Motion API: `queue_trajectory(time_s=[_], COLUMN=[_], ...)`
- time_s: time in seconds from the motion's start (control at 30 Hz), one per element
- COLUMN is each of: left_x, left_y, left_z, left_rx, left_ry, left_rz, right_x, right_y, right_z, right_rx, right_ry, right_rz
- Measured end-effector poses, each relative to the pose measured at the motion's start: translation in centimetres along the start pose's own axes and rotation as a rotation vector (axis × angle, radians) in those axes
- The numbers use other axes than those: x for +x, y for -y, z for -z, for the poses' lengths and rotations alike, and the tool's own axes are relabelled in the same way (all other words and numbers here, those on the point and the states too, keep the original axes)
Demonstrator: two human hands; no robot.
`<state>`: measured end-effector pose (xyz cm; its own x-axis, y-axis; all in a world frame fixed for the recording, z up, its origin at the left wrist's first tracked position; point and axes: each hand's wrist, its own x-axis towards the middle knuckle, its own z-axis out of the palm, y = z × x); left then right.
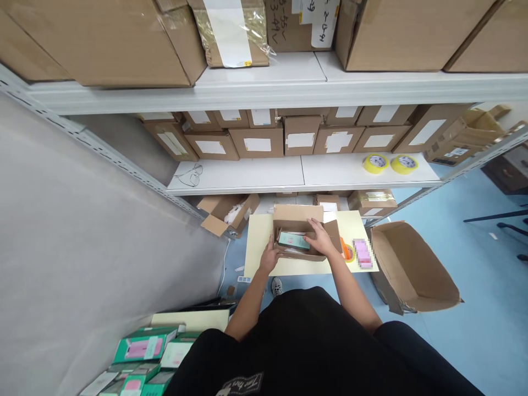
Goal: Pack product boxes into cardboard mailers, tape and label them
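An open cardboard box stands on a pale yellow tabletop with its flaps up. Inside it lies a flat mint-green carton, slightly tilted, among whitish paper or plastic. My left hand grips the near left corner of the cardboard box. Over the right part of the opening reaches my right hand, fingers spread, its thumb at the right end of the mint-green carton. The box's lower inside is partly hidden by that hand and the carton.
On the tabletop, right of the box, are an orange-handled tape dispenser and a blurred pink item. A large open carton stands on the floor at right. Shelves with boxes rise ahead; green packages are stacked lower left.
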<state>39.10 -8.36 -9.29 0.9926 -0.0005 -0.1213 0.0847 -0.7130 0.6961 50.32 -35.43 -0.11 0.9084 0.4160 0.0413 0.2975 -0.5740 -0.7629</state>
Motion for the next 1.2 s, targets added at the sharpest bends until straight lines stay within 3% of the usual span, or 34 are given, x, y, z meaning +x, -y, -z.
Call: queue_trajectory(time_s=[0.27, 0.4, 0.53, 0.7, 0.87, 1.2], left_x=[-2.4, -6.1, -11.7, -21.5, -32.4, -53.0], left_y=[-3.7, -6.1, -9.2, -13.9, -17.7, -21.8], left_z=[-1.3, -2.2, -3.0, -3.7, -5.3, -13.6], left_rx=[0.089, 0.116, 0.118, 0.110, 0.135, 0.102], left_ry=[-0.141, -0.282, -0.438, -0.598, -0.711, -0.983], left_rz=[0.018, 0.043, 0.099, 0.252, 0.498, 0.859], right_x=[-1.4, -2.1, -2.9, -5.9, -11.3, -27.2], right_y=[-0.2, -0.3, 0.8, 5.3, 11.8, 24.8], right_z=[2.9, 3.6, 2.7, -1.3, -6.3, -16.8], right_rx=[0.007, -0.003, -0.015, 0.000, 0.097, 0.196], right_ry=[0.092, 0.172, 0.287, 0.465, 0.676, 1.041], right_rz=[0.111, 0.211, 0.355, 0.561, 0.774, 1.137])
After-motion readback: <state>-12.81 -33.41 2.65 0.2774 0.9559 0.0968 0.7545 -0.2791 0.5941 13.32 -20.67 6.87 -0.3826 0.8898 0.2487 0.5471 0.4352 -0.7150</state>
